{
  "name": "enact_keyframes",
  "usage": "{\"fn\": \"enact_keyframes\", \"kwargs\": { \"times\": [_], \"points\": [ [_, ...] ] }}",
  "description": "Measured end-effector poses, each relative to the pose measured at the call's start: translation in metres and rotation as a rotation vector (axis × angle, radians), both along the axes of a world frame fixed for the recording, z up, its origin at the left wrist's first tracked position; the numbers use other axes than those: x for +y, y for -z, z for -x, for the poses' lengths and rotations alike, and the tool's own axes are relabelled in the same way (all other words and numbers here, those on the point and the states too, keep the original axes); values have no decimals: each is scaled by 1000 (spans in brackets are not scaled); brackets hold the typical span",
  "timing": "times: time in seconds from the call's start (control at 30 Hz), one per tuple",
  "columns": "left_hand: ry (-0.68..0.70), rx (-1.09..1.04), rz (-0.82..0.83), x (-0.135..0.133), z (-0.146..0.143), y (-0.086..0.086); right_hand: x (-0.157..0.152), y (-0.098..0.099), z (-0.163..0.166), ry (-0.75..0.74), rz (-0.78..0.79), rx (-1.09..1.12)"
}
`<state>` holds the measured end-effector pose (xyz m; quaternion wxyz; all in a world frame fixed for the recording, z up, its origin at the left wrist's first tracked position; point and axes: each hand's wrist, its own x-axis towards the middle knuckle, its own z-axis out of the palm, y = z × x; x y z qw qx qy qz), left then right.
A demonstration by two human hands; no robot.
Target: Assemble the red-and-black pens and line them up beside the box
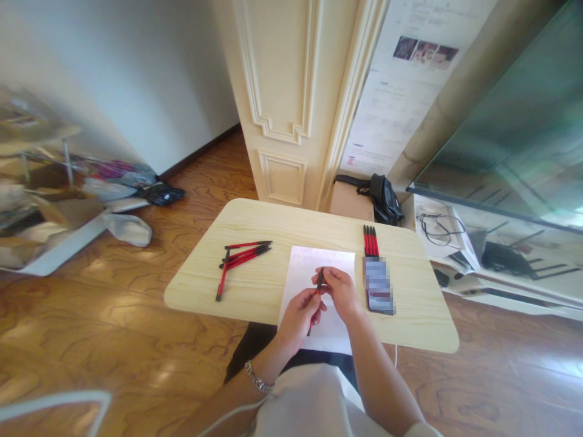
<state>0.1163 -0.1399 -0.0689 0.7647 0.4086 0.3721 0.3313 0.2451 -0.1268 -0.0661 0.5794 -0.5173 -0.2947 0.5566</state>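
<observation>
Both my hands hold one red and black pen (316,295) above a white sheet of paper (304,266) on a small light wooden table (255,226). My left hand (298,317) grips the pen's lower red part. My right hand (339,290) pinches its upper black end. A loose pile of several red and black pens (241,255) lies left of the paper. Three more pens (370,240) lie side by side at the right, just behind a phone (379,285).
A cream panelled door (291,91) stands behind the table, with a black bag (385,197) on a box at its foot. Glass shelving with cables (478,243) is at the right. Clutter and bags (113,200) lie on the wooden floor at the left.
</observation>
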Motion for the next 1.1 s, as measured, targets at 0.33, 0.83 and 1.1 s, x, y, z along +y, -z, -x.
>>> {"fn": "enact_keyframes", "kwargs": {
  "times": [0.33, 0.83, 1.1],
  "points": [
    [-4, -8, -26, 0, 2, 3, 0, -2, 1, -55, -5, -22],
    [-7, -18, -31, 1, 2, 4, 2, 1, -1, 3, 17, -90],
    [-12, -15, -34, 1, 2, 9, -1, 1, -7, -93, 38, -126]
  ]
}}
